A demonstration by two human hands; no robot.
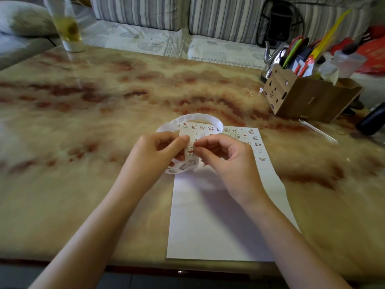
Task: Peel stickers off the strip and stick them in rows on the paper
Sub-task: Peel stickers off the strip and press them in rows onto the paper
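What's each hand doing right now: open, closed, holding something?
Left hand: closed, holding the sticker strip.
Right hand: closed, pinching a sticker on that strip.

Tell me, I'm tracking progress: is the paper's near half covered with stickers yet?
No, the stickers sit only at the far end of the paper; its near half is bare white.

Desk (83, 126) open left and far-centre; glass (68, 28) far left, wooden organiser (308, 97) far right, strip (195, 119) loop just beyond hands.
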